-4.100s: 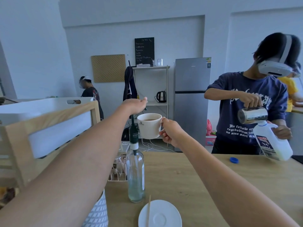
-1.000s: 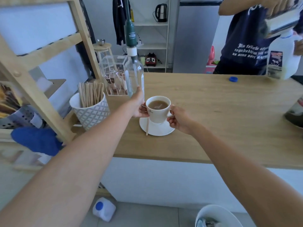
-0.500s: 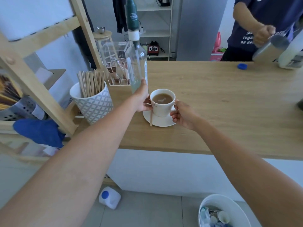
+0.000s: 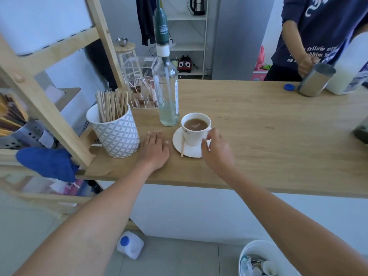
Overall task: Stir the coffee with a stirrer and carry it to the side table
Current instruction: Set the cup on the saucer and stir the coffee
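A white coffee cup [image 4: 196,134] full of milky coffee stands on a white saucer [image 4: 189,151] on the wooden counter [image 4: 258,140]. One wooden stirrer [image 4: 182,146] lies across the saucer's left side, outside the cup. My right hand [image 4: 218,152] is at the cup's right side, thumb and forefinger curled around the handle, which the hand hides. My left hand [image 4: 155,151] lies flat and spread on the counter, left of the saucer, holding nothing.
A patterned pot of stirrers [image 4: 115,132], a tall glass bottle [image 4: 167,92] and a clear sachet box [image 4: 139,86] crowd the cup's left and back. Across the counter a person holds a steel pitcher [image 4: 316,80] and milk jug [image 4: 350,76]. A wooden rack [image 4: 49,108] stands left.
The cup came down from mid-air onto the saucer. My left hand has let go of the cup and dropped flat onto the counter. My right hand stays at the handle.
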Action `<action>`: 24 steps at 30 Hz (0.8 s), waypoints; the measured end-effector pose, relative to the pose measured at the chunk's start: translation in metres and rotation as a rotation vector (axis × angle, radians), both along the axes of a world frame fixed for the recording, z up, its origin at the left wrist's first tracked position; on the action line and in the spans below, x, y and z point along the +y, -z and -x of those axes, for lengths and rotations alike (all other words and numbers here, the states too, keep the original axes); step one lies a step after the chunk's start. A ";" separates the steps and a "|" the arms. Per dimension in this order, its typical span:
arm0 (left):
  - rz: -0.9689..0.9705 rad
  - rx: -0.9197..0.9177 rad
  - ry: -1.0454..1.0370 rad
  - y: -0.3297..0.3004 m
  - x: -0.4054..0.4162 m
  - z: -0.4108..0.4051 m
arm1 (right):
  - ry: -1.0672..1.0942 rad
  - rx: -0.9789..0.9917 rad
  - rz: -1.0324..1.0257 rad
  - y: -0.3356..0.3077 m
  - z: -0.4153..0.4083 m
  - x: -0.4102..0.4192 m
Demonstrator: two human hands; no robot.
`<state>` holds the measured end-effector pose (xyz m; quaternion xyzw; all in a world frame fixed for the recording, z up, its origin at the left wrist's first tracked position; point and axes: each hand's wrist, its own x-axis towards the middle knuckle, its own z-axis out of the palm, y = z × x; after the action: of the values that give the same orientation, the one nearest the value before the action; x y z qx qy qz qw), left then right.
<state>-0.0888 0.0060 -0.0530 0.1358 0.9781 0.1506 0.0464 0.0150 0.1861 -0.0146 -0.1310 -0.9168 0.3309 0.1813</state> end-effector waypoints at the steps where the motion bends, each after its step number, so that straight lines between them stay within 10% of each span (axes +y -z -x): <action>1: 0.019 0.028 0.014 0.005 -0.001 -0.003 | -0.074 -0.015 -0.082 0.003 -0.002 -0.006; 14: 0.062 0.068 0.005 0.011 -0.002 -0.007 | -0.307 -0.140 -0.494 0.023 0.017 -0.040; 24: 0.032 0.089 0.008 0.017 -0.002 -0.005 | -0.200 0.222 -0.432 -0.007 0.005 -0.050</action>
<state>-0.0835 0.0037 -0.0695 0.1455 0.9810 0.1284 0.0058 0.0101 0.1364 -0.0078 0.0391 -0.9490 0.1559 0.2712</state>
